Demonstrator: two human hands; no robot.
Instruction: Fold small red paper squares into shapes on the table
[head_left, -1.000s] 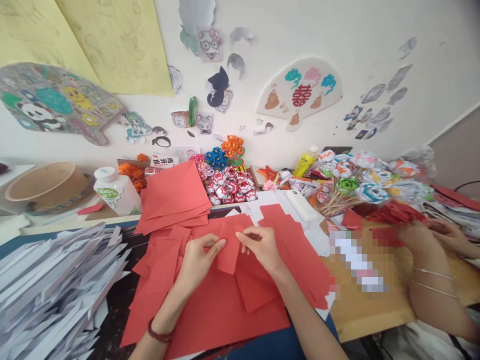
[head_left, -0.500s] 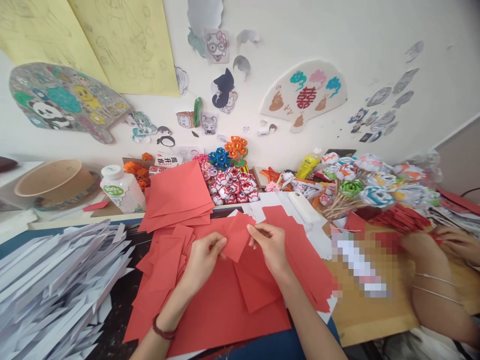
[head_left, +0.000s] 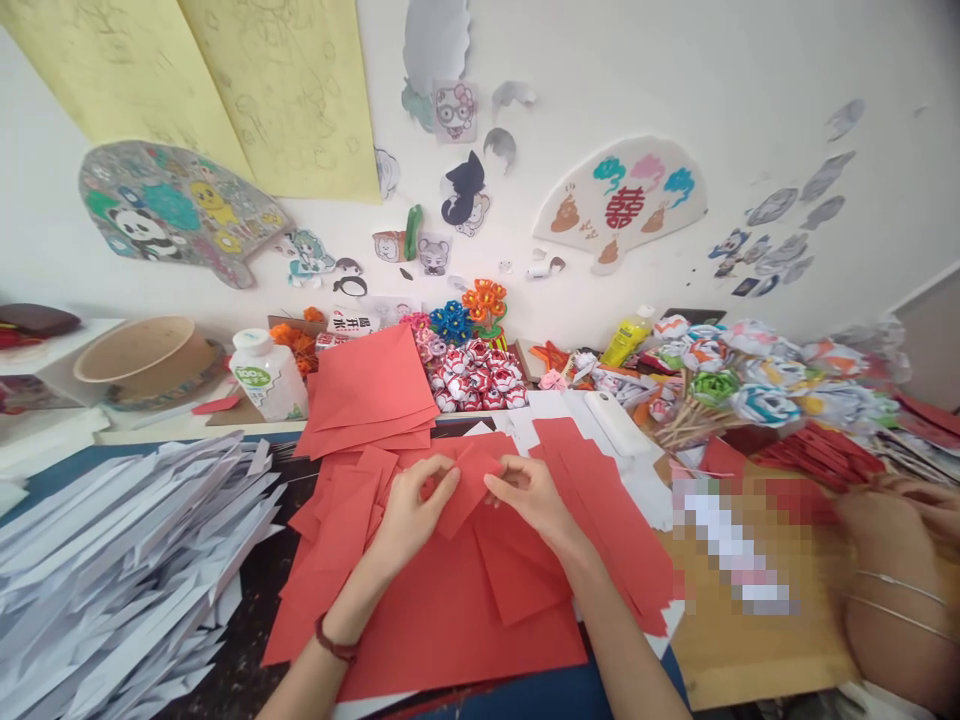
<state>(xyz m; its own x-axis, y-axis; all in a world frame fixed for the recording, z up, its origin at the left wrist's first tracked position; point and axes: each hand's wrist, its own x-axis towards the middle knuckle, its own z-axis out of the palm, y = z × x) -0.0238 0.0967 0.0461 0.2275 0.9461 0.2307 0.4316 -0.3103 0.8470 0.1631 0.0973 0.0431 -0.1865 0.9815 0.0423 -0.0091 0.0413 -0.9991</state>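
Note:
A small red paper square [head_left: 466,497] is held up between my two hands, tilted with a corner pointing down. My left hand [head_left: 414,510] pinches its left side between thumb and fingers. On the right side, my right hand [head_left: 531,497] pinches it the same way. Beneath lies a large red sheet [head_left: 450,625], with a loose red paper piece [head_left: 523,565] on it below my right hand. More red pieces [head_left: 341,510] lie in a loose pile left of my left hand. A strip stack of red paper [head_left: 611,530] lies to the right.
Folded white paper strips [head_left: 135,560] heap up at the left. Behind stand a stack of red squares [head_left: 371,385], a white bottle [head_left: 268,376] and paper flowers [head_left: 480,375]. A co-worker's arm [head_left: 889,580] rests over a tan envelope [head_left: 750,650] at the right.
The view has shifted slightly, moving the scene right. My hands have come closer together around the red paper square, and my fingers now cover more of it.

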